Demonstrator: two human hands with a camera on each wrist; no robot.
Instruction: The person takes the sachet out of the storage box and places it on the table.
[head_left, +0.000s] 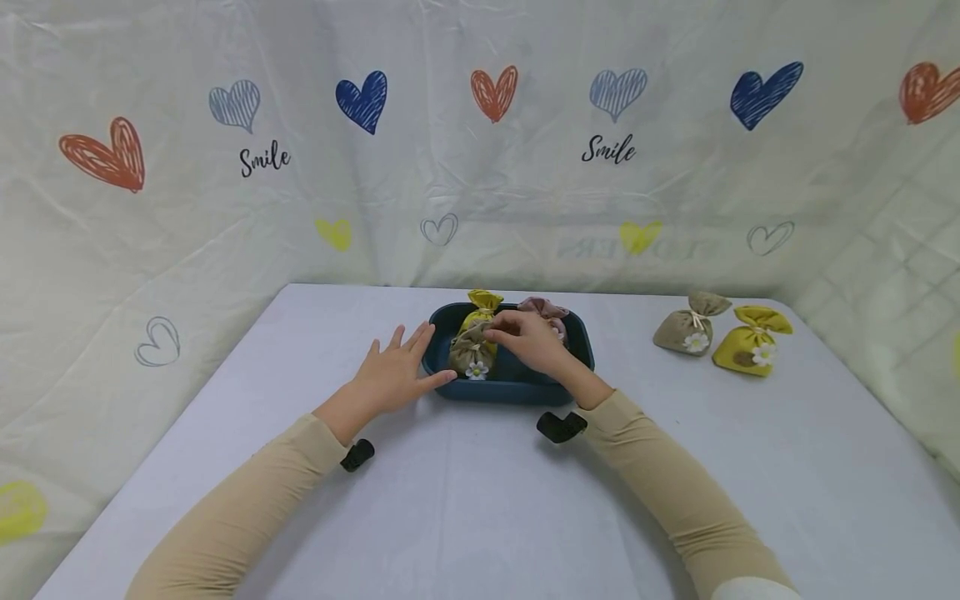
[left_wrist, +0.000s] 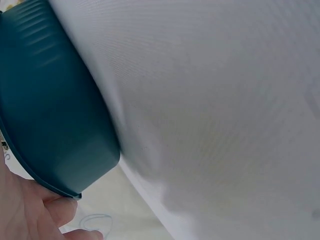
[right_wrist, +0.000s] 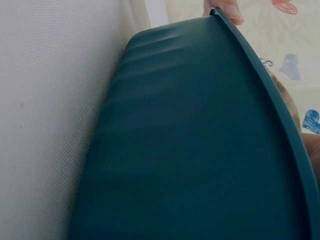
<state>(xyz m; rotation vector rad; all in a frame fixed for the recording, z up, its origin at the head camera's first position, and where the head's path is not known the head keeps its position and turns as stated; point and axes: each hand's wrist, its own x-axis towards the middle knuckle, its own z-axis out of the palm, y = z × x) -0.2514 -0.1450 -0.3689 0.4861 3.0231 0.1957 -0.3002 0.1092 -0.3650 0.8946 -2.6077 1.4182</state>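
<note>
Inside the tray [head_left: 517, 393], the right hand [head_left: 534, 340] pinches a beige pouch [head_left: 471, 352]; best release gently. The spread left hand [head_left: 392, 375] should steady the tray.

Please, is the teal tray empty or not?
Not empty: in the teal tray, the head view shows a yellow pouch, taupe pouch and pink pouch.

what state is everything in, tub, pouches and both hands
blue-green tub, upright, uncovered, loaded
left hand, spread, touching the tub's rim
brown pouch in tub, gathered at the top
right hand, pinching that pouch's top
yellow pouch in tub, gathered, partly hidden
pink pouch in tub, partly hidden
outer brown pouch, tied, resting outside the tub
outer yellow pouch, gathered at the neck, resting outside the tub
</note>
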